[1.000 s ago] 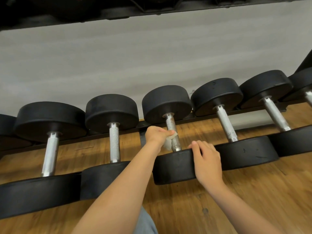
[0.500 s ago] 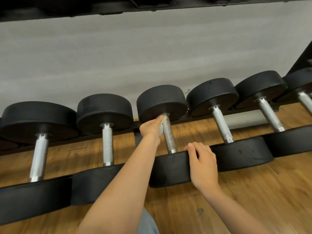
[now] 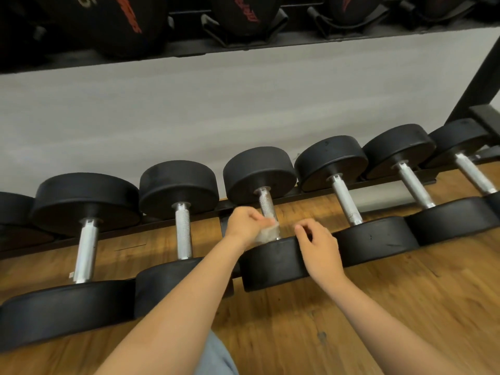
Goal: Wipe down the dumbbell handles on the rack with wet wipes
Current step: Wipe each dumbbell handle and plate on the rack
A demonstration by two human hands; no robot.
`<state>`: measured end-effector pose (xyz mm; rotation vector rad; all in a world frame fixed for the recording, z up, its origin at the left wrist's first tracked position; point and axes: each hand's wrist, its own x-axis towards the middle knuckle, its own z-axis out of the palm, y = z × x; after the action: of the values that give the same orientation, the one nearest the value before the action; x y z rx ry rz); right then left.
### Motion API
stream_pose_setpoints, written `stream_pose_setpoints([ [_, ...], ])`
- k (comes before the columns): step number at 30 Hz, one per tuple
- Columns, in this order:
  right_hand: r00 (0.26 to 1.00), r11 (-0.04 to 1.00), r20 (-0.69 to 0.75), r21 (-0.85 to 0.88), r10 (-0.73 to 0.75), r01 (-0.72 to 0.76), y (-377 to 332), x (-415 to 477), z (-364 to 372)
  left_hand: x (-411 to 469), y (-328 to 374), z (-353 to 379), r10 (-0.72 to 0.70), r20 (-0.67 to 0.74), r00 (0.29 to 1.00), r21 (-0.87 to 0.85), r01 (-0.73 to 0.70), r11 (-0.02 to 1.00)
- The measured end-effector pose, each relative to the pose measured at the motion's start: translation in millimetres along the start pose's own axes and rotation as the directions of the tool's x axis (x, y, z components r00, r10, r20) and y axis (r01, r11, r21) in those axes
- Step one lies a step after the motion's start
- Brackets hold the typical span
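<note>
A row of black dumbbells with silver knurled handles lies on a low black rack. My left hand grips a white wet wipe wrapped round the lower end of the middle dumbbell's handle. My right hand rests on that dumbbell's near head, its fingers loosely curled over the top edge. Neighbouring handles stand bare on the left and on the right.
Wooden floor lies under and in front of the rack. A grey wall rises behind it. An upper shelf carries black gear with red lettering. A slanted rack post stands at the right.
My left hand slid the wipe from the top of the handle down to its lower end. The fingers of my right hand have lifted slightly. The view has tilted upward.
</note>
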<state>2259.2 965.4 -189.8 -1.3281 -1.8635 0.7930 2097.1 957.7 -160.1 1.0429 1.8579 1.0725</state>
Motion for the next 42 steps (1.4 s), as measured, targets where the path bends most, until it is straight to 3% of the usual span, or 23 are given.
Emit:
stream_pose_setpoints([
  [2,0.999,0.979,0.033,0.198,0.041,-0.047,-11,7,-11,-10,12,-9,0.05,0.018,0.999,-0.18,-0.046,0.983],
  [4,0.986,0.912,0.162,0.398,0.039,-0.102,-23,16,-22,-16,18,-13,0.13,0.028,0.991,-0.206,-0.121,0.971],
  [7,0.932,0.876,0.352,0.473,-0.089,-0.096,-35,26,-30,-26,20,-10,0.216,0.048,0.975,-0.203,-0.202,0.958],
  [10,0.923,0.901,0.362,0.432,-0.128,-0.044,-36,31,-29,-27,16,-6,0.218,0.064,0.974,-0.26,-0.195,0.946],
  [13,0.967,0.953,0.249,0.303,-0.054,-0.025,-23,45,-30,-21,7,3,0.118,-0.002,0.993,-0.314,-0.113,0.943],
  [16,0.977,0.994,0.215,0.107,0.011,-0.035,-5,62,-34,-13,-10,14,0.039,-0.127,0.991,-0.156,-0.059,0.986],
  [19,0.963,0.992,0.263,0.09,0.061,-0.088,6,74,-32,-14,-20,26,0.017,-0.11,0.994,0.008,-0.016,1.0],
  [22,0.959,0.997,0.274,-0.02,0.076,-0.073,14,80,-20,-14,-22,32,-0.015,-0.181,0.983,0.059,0.026,0.998],
  [24,0.929,0.996,0.362,-0.06,0.08,-0.063,13,81,-13,-15,-22,34,-0.016,-0.258,0.966,0.055,0.031,0.998],
  [26,0.836,0.995,0.54,-0.063,0.102,-0.081,9,83,-12,-17,-23,35,0.005,-0.303,0.953,0.043,0.008,0.999],
  [28,0.713,0.982,0.687,-0.008,0.144,-0.191,6,86,-17,-19,-23,36,0.022,-0.313,0.95,0.038,-0.011,0.999],
  [30,0.65,0.95,0.733,0.017,0.199,-0.311,6,91,-20,-18,-23,36,0.019,-0.319,0.948,0.032,-0.009,0.999],
  [36,0.758,0.984,0.628,-0.107,0.177,-0.141,4,96,1,-20,-20,37,0.023,-0.336,0.942,0.051,-0.006,0.999],
  [42,0.675,0.943,0.671,-0.308,0.307,-0.124,-6,102,8,-20,-19,37,-0.003,-0.332,0.943,0.046,0.019,0.999],
])
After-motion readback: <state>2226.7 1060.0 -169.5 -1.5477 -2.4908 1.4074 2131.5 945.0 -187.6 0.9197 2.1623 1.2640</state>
